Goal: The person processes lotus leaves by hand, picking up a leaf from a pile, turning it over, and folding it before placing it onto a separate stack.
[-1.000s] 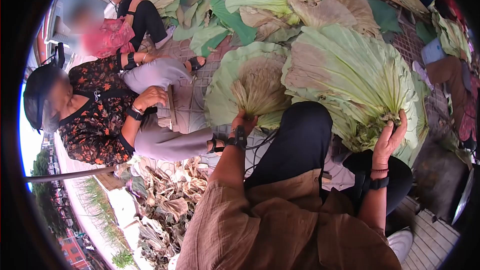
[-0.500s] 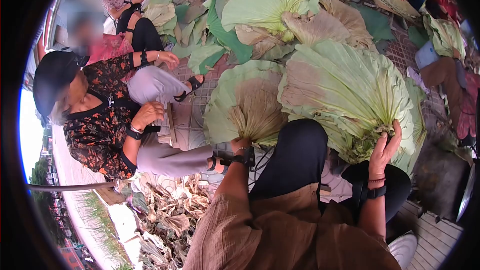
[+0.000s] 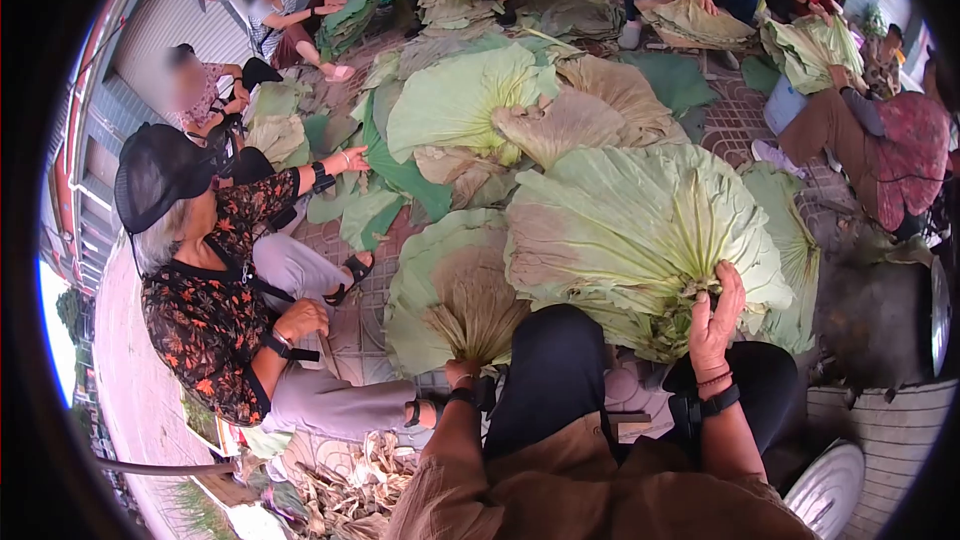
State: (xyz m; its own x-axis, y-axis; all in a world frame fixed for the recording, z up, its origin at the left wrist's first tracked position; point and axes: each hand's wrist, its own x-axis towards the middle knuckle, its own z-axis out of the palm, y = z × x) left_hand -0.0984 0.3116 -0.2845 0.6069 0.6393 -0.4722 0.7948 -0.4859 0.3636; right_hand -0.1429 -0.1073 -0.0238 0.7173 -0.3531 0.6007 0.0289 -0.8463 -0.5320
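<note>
My right hand (image 3: 718,320) is closed around the gathered base of a large pale green lotus leaf (image 3: 640,225), spread fan-like over my knees. Its edge layers suggest several leaves folded together. Low on the left, my left hand (image 3: 462,372) grips the pinched base of a second lotus leaf (image 3: 460,290), green with a broad brown patch. The fingers of that hand are partly hidden. Beyond both leaves lies a pile of green and brown lotus leaves (image 3: 460,105) on the paving.
At my left sits a person in a dark floral top (image 3: 200,325), one hand reaching to the pile. Other people sit around with leaves. Dry brown scraps (image 3: 350,490) lie lower left. A dark drum-like object (image 3: 880,310) and round metal lid (image 3: 825,490) are at right.
The view has tilted up, bringing more people at the back into sight. The neighbour's arm has stretched out toward the pile. Both my hands keep their leaves.
</note>
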